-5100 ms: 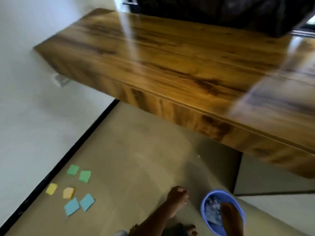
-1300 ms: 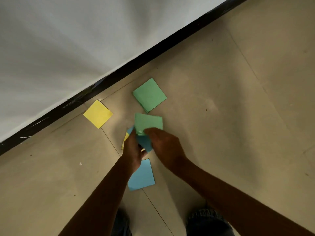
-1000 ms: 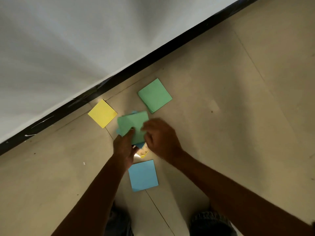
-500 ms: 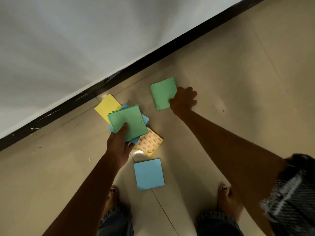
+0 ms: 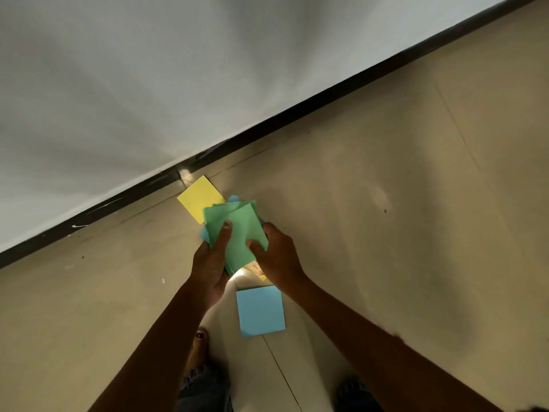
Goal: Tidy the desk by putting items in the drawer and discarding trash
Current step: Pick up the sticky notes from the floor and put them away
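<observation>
I see left hand (image 5: 211, 264) and right hand (image 5: 276, 254) gripping green sticky notes (image 5: 237, 230) | blue note (image 5: 260, 310) on floor (image 5: 386, 233)

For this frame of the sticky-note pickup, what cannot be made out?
- Head view: how many notes are in the held stack; the green top sheets cover all but blue edges.
- The printed yellow note on the floor is mostly hidden under the right hand and the stack; its print is too small to read.
- The left hand hides the stack's lower left corner.
</observation>
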`<state>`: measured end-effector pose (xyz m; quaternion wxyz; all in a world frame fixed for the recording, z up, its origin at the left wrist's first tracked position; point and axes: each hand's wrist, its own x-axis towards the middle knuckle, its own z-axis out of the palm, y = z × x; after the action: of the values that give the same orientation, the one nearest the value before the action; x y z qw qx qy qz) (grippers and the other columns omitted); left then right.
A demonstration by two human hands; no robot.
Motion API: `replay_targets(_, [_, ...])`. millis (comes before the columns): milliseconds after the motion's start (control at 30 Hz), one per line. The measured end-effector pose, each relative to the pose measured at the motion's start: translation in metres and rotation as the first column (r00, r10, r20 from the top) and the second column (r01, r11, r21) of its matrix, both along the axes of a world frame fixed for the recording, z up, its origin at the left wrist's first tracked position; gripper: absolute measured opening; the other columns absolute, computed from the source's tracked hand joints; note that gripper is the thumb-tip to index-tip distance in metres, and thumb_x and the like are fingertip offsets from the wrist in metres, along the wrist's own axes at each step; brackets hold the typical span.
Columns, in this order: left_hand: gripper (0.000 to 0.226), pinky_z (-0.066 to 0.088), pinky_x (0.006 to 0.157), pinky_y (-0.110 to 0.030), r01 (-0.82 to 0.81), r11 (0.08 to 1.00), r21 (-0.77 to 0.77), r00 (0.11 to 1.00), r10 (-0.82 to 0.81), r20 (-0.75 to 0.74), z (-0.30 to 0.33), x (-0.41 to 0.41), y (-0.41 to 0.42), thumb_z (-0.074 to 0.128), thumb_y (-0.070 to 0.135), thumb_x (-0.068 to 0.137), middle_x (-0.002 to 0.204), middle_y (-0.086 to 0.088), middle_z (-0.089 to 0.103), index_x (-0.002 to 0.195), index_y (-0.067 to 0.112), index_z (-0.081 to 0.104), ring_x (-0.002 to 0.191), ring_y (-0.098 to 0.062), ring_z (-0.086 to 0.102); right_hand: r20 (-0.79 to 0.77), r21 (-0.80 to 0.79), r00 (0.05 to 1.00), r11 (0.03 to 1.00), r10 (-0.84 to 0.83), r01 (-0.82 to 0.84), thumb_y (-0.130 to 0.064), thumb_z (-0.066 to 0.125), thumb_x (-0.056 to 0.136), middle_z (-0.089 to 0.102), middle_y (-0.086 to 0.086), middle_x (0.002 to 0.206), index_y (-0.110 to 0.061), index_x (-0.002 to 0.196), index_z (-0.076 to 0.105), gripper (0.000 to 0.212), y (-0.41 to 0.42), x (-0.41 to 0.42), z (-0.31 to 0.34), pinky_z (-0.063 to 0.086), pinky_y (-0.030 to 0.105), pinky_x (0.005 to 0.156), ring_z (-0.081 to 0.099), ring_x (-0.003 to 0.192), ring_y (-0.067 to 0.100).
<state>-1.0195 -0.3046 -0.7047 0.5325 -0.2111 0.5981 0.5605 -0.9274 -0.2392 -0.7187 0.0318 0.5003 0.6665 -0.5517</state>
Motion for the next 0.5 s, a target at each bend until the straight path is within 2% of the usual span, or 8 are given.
replay_targets(100, [0.030,0.058,0.067,-0.033,-0.102,0.974,-0.204,0.991,0.080,-0.111,-0.011,-0.009,-0.016,0.058,0.014,0.091,0.111,-0.008,0.063,0.120,0.012,0.054,0.089,-0.021,0.064,0.031,0.145,0.999,0.989,-0.026,0.021,-0.028,0.060,0.087,0.062,0.012,0.088,-0.005,0.093,0.058,0.024,-0.006,-0.004,-0.018,0.039,0.028,0.065,0.057,0.081,0.025])
replay_targets(133, [0.035,0.056,0.074,-0.036,-0.148,0.960,-0.236,0.983,0.117,-0.142,-0.014,-0.012,-0.021,0.059,0.013,0.091,0.114,-0.008,0.061,0.125,0.011,0.052,0.095,-0.024,0.062,0.092,0.221,0.996,0.975,-0.022,0.001,-0.027,0.060,0.087,0.059,0.012,0.095,-0.006,0.096,0.058,0.023,-0.006,-0.002,-0.025,0.039,0.029,0.070,0.055,0.089,0.025])
replay_targets(200, [0.041,0.052,0.081,-0.040,-0.207,0.946,-0.250,0.968,0.162,-0.190,-0.020,-0.016,-0.031,0.060,0.014,0.090,0.117,-0.008,0.059,0.129,0.010,0.050,0.101,-0.026,0.060,0.327,0.271,0.941,0.944,0.091,-0.186,-0.031,0.060,0.087,0.049,0.012,0.117,-0.009,0.116,0.050,0.038,-0.010,0.002,-0.038,0.041,0.036,0.081,0.045,0.110,0.027])
replay_targets(267, [0.040,0.052,0.077,-0.037,-0.229,0.940,-0.253,0.961,0.177,-0.212,-0.025,-0.017,-0.040,0.060,0.014,0.090,0.113,-0.006,0.060,0.128,0.010,0.051,0.091,-0.020,0.061,0.527,0.231,0.818,0.887,0.231,-0.400,-0.037,0.065,0.082,0.041,0.011,0.125,-0.013,0.127,0.038,0.058,-0.016,0.003,-0.048,0.042,0.040,0.084,0.038,0.117,0.028])
replay_targets(300, [0.038,0.051,0.076,-0.036,-0.238,0.936,-0.259,0.960,0.185,-0.212,-0.027,-0.018,-0.043,0.060,0.014,0.090,0.111,-0.005,0.061,0.128,0.011,0.051,0.087,-0.017,0.061,0.575,0.225,0.776,0.862,0.258,-0.453,-0.037,0.068,0.080,0.041,0.011,0.125,-0.013,0.127,0.035,0.062,-0.019,0.003,-0.052,0.042,0.040,0.083,0.038,0.117,0.028])
replay_targets(400, [0.039,0.050,0.079,-0.036,-0.264,0.923,-0.281,0.957,0.213,-0.197,-0.034,-0.020,-0.052,0.061,0.015,0.090,0.116,-0.006,0.059,0.128,0.012,0.052,0.095,-0.023,0.060,0.627,0.128,0.746,0.914,0.226,-0.385,-0.035,0.071,0.078,0.038,0.013,0.130,-0.012,0.129,0.033,0.067,-0.019,-0.004,-0.057,0.041,0.041,0.087,0.035,0.121,0.030])
replay_targets(500, [0.040,0.050,0.079,-0.035,-0.268,0.919,-0.291,0.958,0.221,-0.185,-0.038,-0.020,-0.057,0.061,0.016,0.090,0.118,-0.006,0.059,0.129,0.012,0.051,0.104,-0.025,0.058,0.614,0.034,0.751,0.942,0.243,-0.333,-0.033,0.068,0.081,0.037,0.014,0.131,-0.013,0.122,0.046,0.051,-0.013,-0.006,-0.057,0.038,0.042,0.094,0.033,0.123,0.033])
